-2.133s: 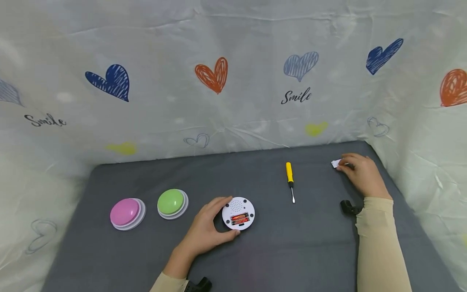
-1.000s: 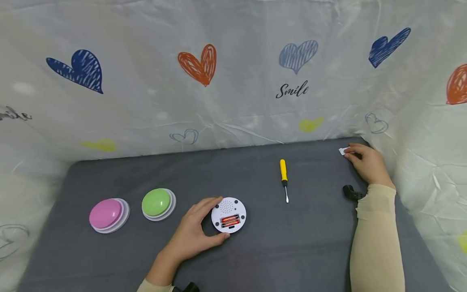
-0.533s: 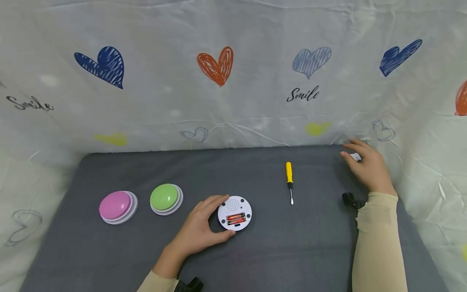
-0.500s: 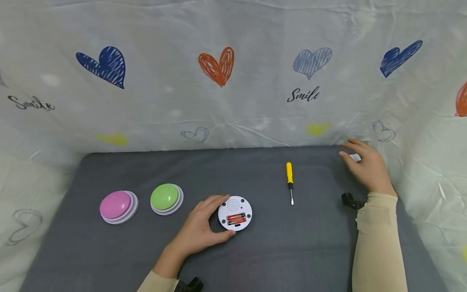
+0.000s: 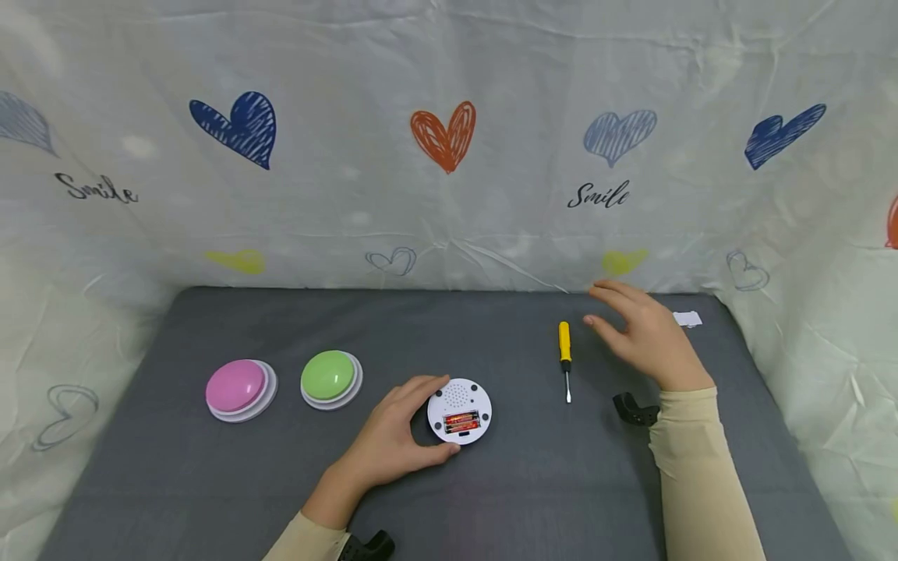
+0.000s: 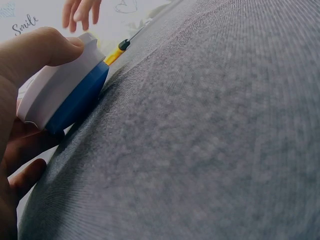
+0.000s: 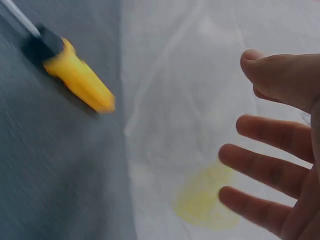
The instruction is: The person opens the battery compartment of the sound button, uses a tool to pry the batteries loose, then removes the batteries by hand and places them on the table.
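Note:
A round white push-button buzzer (image 5: 457, 397) lies face down, two red batteries (image 5: 461, 421) showing in its uncovered compartment. In the left wrist view its blue dome (image 6: 80, 100) faces the cloth. My left hand (image 5: 393, 436) holds the buzzer by its rim, between thumb and fingers. My right hand (image 5: 645, 335) is spread above the table with nothing in it, just right of a yellow-handled screwdriver (image 5: 564, 343). Behind that hand, a small white battery cover (image 5: 688, 319) lies near the back right corner. In the right wrist view, the screwdriver's handle (image 7: 82, 82) is blurred, apart from the fingers.
Two more buzzers, one pink (image 5: 235, 386) and one green (image 5: 327, 375), sit dome up at the left on the grey tablecloth (image 5: 519, 491). A pale curtain (image 5: 337, 210) printed with hearts rises along the table's back edge and sides.
My right hand carried the battery cover farther right, let it go, and has moved left toward the screwdriver. My left hand stays on the buzzer. The head view has shifted slightly.

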Available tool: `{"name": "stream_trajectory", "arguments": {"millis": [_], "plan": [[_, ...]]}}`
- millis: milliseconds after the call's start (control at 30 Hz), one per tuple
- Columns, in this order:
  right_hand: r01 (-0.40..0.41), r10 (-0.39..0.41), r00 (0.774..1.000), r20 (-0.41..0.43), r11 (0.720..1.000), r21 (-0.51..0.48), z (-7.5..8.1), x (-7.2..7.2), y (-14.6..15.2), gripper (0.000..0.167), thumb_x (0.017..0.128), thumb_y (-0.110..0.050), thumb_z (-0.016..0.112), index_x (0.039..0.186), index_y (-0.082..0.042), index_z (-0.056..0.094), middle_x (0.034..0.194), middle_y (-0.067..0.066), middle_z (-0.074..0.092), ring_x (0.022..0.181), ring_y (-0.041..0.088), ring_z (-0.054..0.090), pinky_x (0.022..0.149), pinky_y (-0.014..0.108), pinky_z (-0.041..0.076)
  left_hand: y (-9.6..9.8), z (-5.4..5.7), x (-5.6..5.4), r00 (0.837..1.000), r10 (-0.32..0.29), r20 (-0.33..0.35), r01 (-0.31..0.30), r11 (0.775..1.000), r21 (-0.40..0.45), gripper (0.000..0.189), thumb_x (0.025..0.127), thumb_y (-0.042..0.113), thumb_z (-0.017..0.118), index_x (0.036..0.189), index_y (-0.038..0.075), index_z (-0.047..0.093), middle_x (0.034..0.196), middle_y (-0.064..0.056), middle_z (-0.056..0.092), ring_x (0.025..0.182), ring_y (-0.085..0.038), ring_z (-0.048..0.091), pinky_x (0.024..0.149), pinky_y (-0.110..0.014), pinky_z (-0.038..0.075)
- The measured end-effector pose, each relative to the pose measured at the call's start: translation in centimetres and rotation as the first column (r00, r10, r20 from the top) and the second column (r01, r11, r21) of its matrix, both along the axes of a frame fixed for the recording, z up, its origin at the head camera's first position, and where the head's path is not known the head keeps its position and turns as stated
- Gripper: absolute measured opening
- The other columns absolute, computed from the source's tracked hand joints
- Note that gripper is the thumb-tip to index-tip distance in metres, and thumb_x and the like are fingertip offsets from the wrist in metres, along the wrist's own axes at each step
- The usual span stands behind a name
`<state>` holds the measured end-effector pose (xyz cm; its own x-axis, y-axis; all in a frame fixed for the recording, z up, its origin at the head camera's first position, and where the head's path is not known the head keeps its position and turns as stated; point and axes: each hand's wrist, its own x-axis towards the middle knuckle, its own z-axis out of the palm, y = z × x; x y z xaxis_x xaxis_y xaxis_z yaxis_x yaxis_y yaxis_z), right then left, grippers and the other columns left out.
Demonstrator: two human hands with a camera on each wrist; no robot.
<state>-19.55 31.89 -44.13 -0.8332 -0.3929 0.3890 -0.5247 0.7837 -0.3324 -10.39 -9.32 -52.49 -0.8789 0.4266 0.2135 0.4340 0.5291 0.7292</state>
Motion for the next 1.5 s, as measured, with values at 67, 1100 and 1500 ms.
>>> {"name": "stream_trajectory", "arguments": {"millis": [67, 1100, 1500], "plan": [[-0.016, 0.015, 0.998, 0.063, 1.000, 0.022, -0.8, 0.0, -0.9, 0.049, 0.100, -0.021, 0.084, 0.144, -0.007, 0.070, 0.147, 0.017, 0.065, 0.133, 0.040, 0.063, 0.106, 0.061, 0.052, 0.0, 0.0, 0.1, 1.000, 0.001, 0.003, -0.001, 1.000, -0.004, 0.093, 0.075, 0.039, 0.101, 0.157, 0.021, 0.061, 0.150, 0.012, 0.061, 0.136, -0.018, 0.059, 0.110, -0.053, 0.049], [0.028, -0.128, 0.851, 0.509, 0.980, 0.199, -3.0, -0.1, -5.0, 0.070, 0.096, -0.011, 0.084, 0.160, -0.006, 0.055, 0.127, 0.021, 0.066, 0.111, 0.036, 0.065, 0.099, 0.057, 0.054, -0.1, 0.4, 0.0, 1.000, 0.006, 0.005, -0.006, 1.000, -0.028, 0.093, 0.076, 0.041, 0.100, 0.158, 0.024, 0.060, 0.150, 0.011, 0.060, 0.134, -0.018, 0.059, 0.109, -0.052, 0.050], [-0.043, -0.036, 0.890, 0.455, 0.986, 0.162, -2.6, 0.1, -4.4, 0.071, 0.093, 0.003, 0.083, 0.158, -0.009, 0.058, 0.148, 0.018, 0.065, 0.134, 0.039, 0.063, 0.112, 0.058, 0.050, 0.0, 0.3, 0.1, 1.000, 0.006, 0.018, -0.005, 0.999, -0.032, 0.092, 0.076, 0.041, 0.100, 0.157, 0.023, 0.060, 0.151, 0.011, 0.060, 0.135, -0.019, 0.059, 0.111, -0.053, 0.049]]}}
